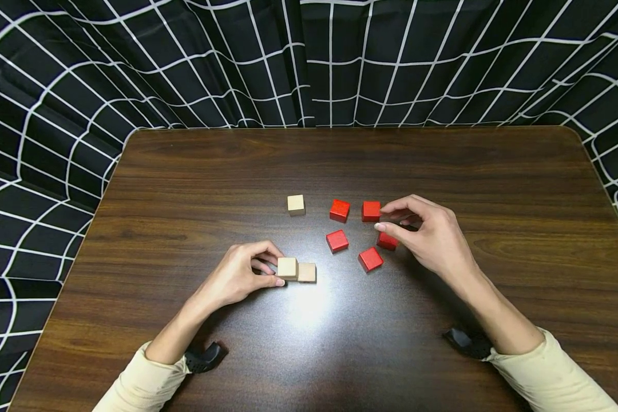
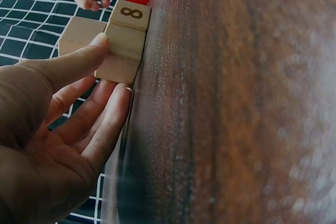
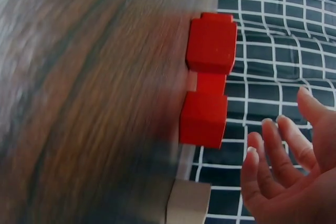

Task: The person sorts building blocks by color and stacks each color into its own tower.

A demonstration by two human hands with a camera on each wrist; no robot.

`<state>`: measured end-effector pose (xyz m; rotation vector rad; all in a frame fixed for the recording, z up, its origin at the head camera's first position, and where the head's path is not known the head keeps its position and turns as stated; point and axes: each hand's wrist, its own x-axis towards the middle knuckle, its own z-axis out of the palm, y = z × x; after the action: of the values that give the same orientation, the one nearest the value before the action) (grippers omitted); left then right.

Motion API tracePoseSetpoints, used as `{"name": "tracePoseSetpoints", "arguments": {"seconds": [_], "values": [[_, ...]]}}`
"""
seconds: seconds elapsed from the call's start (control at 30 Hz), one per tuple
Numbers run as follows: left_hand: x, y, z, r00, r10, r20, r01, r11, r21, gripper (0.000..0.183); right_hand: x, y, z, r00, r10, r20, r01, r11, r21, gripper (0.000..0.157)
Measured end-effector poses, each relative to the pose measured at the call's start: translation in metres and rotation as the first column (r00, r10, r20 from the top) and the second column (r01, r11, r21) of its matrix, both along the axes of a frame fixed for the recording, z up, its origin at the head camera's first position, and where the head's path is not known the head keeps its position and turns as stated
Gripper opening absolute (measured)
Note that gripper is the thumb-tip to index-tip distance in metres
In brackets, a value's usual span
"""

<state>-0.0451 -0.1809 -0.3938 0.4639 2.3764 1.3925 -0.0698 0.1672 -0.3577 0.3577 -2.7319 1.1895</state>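
Observation:
My left hand holds a plain wooden cube between thumb and fingers. That cube sits higher than the wooden cube beside it on the right. In the left wrist view the thumb presses the wood, and a lower cube bears a dark figure like an 8. My right hand hovers with fingers curved and apart, gripping nothing. Nearest to it are a red cube by its fingertips and another red cube partly hidden under its thumb. In the right wrist view the hand is off the red cubes.
More red cubes lie between the hands, such as the red cube at the back and the red cube at the front. A lone wooden cube stands farther back. The brown table meets a black gridded curtain.

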Motion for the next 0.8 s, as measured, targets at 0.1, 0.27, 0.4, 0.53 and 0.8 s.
{"name": "tracePoseSetpoints", "arguments": {"seconds": [0.1,0.27,0.4,0.53,0.8], "values": [[0.0,0.0,0.001,1.0,-0.003,-0.007,0.003,1.0,0.0,0.034,-0.001,0.005,0.0,1.0,-0.01,0.003,0.01,1.0,-0.009,0.026],[-0.001,0.0,0.001,0.999,-0.014,-0.028,0.014,1.0,-0.019,0.035,-0.003,0.012,0.001,1.0,-0.024,0.004,0.024,0.999,-0.037,0.024],[-0.001,0.0,0.002,0.999,-0.021,-0.027,0.02,0.999,-0.031,0.036,-0.004,0.016,0.002,0.999,-0.04,0.007,0.04,0.999,-0.012,0.026],[0.0,0.0,0.003,1.0,-0.024,-0.011,0.024,0.999,-0.028,0.038,-0.004,0.02,0.001,0.999,-0.051,0.011,0.051,0.999,0.01,0.026],[0.002,0.001,0.003,0.999,-0.029,-0.032,0.029,0.999,-0.019,0.042,-0.003,0.028,-0.001,0.998,-0.055,0.006,0.055,0.998,0.005,0.027]]}}
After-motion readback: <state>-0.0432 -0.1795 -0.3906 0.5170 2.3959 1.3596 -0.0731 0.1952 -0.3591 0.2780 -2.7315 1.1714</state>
